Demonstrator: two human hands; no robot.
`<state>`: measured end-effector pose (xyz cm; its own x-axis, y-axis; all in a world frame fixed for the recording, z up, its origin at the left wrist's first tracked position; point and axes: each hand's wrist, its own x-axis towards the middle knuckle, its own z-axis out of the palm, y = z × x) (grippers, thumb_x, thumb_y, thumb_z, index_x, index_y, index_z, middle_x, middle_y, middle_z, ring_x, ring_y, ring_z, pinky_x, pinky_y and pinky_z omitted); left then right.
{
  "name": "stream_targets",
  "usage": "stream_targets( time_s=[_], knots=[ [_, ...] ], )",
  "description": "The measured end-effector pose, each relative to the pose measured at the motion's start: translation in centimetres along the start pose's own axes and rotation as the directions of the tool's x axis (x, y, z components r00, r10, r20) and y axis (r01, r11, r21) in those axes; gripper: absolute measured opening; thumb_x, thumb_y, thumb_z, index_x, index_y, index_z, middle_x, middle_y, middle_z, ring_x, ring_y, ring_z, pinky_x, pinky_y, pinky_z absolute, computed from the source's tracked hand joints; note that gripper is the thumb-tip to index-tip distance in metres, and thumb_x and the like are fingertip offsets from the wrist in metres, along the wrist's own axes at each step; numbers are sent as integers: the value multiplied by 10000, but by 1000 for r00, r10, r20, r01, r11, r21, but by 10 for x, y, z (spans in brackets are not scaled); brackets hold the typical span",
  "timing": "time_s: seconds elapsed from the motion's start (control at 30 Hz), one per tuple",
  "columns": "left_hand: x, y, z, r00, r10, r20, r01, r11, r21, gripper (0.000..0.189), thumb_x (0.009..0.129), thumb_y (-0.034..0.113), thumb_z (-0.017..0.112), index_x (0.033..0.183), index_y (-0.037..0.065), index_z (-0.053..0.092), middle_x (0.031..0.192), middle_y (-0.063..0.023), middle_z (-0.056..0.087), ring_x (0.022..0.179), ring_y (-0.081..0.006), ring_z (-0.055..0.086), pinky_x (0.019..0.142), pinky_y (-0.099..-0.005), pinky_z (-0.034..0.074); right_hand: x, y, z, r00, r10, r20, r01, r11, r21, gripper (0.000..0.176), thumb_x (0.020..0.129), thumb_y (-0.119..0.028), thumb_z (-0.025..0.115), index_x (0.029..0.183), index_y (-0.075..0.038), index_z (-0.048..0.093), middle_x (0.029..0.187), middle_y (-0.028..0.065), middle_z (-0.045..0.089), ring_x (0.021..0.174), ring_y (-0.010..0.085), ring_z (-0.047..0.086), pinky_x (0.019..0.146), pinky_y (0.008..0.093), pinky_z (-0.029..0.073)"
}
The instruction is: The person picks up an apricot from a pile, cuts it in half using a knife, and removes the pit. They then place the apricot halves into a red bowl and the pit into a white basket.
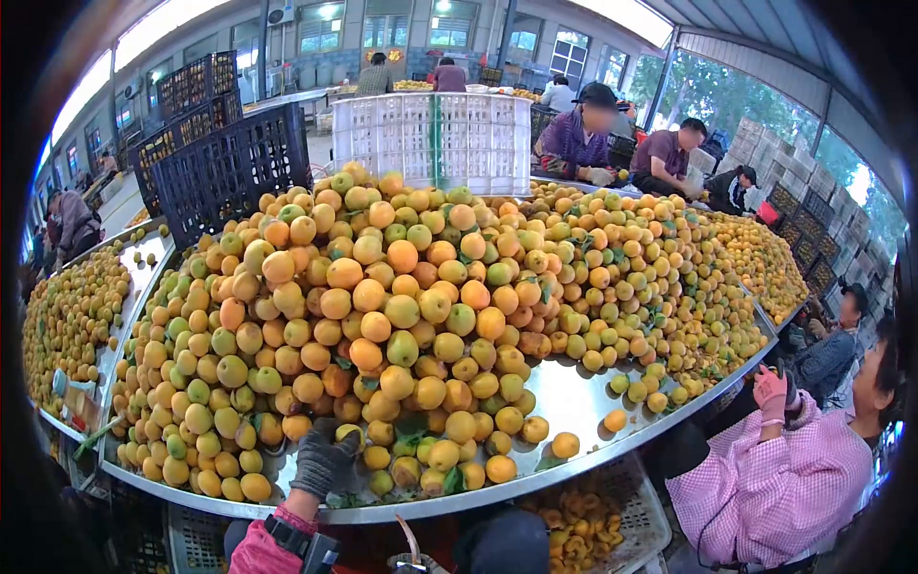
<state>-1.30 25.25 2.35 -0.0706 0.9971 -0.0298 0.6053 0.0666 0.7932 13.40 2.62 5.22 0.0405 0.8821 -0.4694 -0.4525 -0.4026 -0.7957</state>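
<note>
My left hand (323, 461), in a dark grey knitted glove, reaches over the near edge of a metal sorting table (564, 394). Its thumb and fingers close around a yellow-green apricot (348, 433) at the foot of a large apricot heap (382, 287). Below the glove show a black watch (287, 536) and a pink sleeve. More apricots and a few green leaves lie right beside the fingers. My right hand is out of view. At the bottom edge, a thin curved reddish-brown object (409, 541) sticks up below the table rim.
A white crate (430, 142) and a black crate (232, 172) stand behind the heap. Below the table, another crate (636, 517) holds cut apricot pieces (581, 521). A person in pink checks (775, 478) sits close on the right; other people work along the far side.
</note>
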Motion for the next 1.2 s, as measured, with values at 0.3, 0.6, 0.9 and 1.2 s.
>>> stream_targets(
  time_s=[0.3,0.6,0.9,1.2],
  knots=[
    [-146,47,-35,936,145,321,-15,928,-373,369,853,246,678,1138,23,608,1008,-93,668,905,-152,622,826,-321,509,17,11,-3,910,-409,-64,363,863,-351,229,913,-219,632,1085,-68,629,767,81,655,641,173,624,564,295,479],
    [-193,37,-63,910,165,380,108,791,-603,463,884,241,606,1290,32,526,1145,-61,628,1026,-140,579,895,-316,477,-20,-31,13,937,-253,242,341,811,-475,287,961,-264,550,1160,-57,536,774,17,622,565,118,553,502,299,455],
    [-227,31,-45,926,10,379,373,153,-915,457,951,331,573,1271,9,518,1142,-78,615,1031,-164,597,927,-320,488,-49,-7,6,931,-320,176,361,736,-572,296,967,-307,540,1050,-27,591,717,49,639,621,138,620,559,291,483],
    [-241,26,-25,916,-41,399,398,-11,-917,508,888,338,650,1268,38,498,1157,-120,600,1055,-224,588,936,-369,486,-43,7,2,899,-397,183,427,707,-564,326,951,-281,556,1080,14,604,804,112,695,740,222,692,639,318,527]
  ],
)
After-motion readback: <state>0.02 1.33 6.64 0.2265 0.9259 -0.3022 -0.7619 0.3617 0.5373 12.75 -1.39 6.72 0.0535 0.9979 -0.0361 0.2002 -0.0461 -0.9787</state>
